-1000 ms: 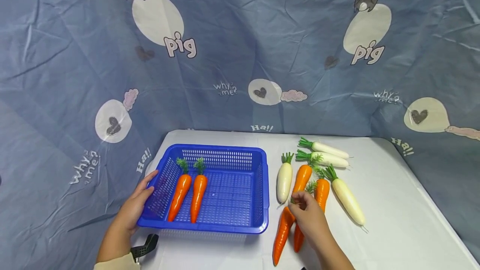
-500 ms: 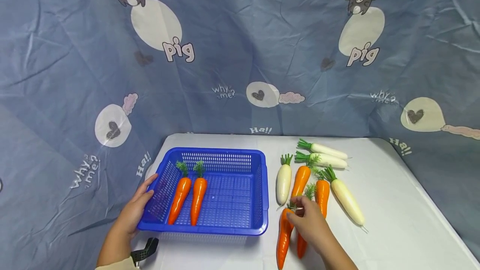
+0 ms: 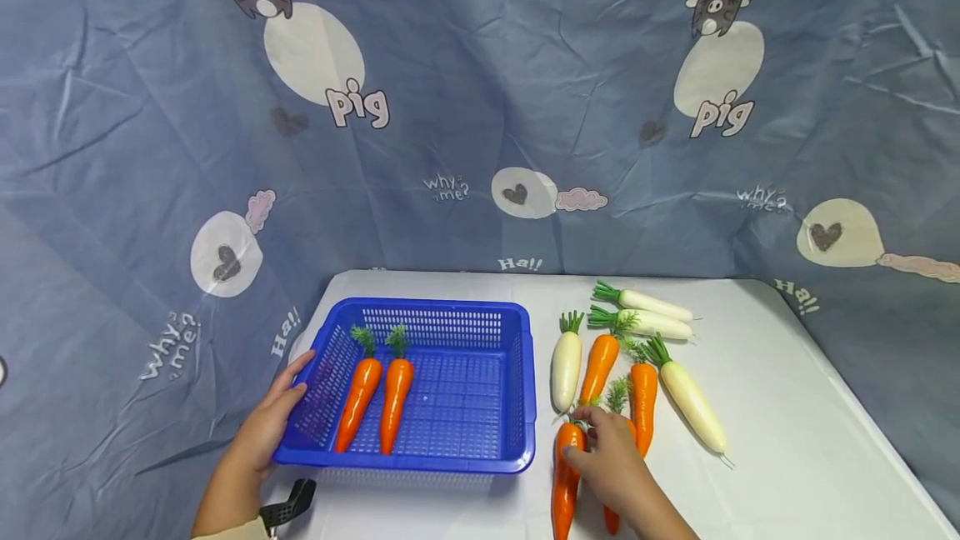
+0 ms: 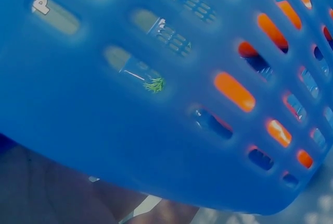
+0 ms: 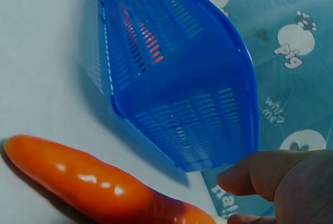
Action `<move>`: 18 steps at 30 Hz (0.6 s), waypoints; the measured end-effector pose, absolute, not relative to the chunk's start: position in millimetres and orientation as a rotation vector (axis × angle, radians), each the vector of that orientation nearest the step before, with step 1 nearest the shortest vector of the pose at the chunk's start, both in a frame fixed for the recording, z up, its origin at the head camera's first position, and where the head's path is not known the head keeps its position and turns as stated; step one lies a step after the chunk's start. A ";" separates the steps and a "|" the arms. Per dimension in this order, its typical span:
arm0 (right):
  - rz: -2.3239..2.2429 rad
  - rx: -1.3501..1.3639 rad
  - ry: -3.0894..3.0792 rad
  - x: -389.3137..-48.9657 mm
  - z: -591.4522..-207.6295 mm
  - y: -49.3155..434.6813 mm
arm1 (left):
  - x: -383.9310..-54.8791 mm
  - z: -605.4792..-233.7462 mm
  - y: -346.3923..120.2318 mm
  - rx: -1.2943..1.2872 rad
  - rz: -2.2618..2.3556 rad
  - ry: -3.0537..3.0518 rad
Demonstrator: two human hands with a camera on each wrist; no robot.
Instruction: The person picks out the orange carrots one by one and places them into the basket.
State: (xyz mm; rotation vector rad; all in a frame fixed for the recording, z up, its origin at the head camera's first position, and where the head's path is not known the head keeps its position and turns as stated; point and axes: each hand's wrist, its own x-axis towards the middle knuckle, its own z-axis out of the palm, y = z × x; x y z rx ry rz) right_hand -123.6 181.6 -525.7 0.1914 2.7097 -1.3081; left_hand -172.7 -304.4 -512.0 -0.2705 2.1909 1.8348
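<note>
My left hand [image 3: 266, 423] touches the left rim of a blue plastic basket [image 3: 480, 463], its fingers fairly straight. Two orange carrots with green tops, a left carrot [image 3: 360, 398] and a right carrot [image 3: 396, 394], lie inside. Perforations in the basket wall [image 4: 104, 130] fill most of the left wrist view. On the table, my right hand [image 3: 611, 461] reaches over the leafy end of a nearer carrot [image 3: 566, 482]. A gap shows between thumb and index finger. In the right wrist view, the thumb [image 5: 242, 177] stands apart from this carrot [image 5: 93, 182].
Beside and partly under the right hand lies another carrot [image 3: 612, 521]. Farther back are an orange carrot [image 3: 600, 361] and one to its right [image 3: 643, 398]. White radishes lie around them: one by the basket [image 3: 566, 369], one at right [image 3: 693, 407], a pair [image 3: 652, 323] behind.
My right hand has moved slightly toward me, and its thumb and index finger have parted. The carrot beneath it has turned straighter, its tip shifting right. The left hand stays at the basket.
</note>
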 end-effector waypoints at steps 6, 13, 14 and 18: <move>-1.221 0.185 2.780 -122.6 -527.6 175.3 | -173.3 -512.6 -304.4 -0.268 1.837 2.197; -1.175 0.158 2.775 -126.2 -526.6 175.5 | -172.3 -512.9 -304.1 -0.264 1.839 2.193; -1.170 0.151 2.770 -126.8 -526.6 175.8 | -171.9 -512.5 -303.9 -0.261 1.839 2.195; -1.172 0.130 2.753 -127.8 -529.8 176.1 | -171.6 -512.3 -304.4 -0.251 1.841 2.202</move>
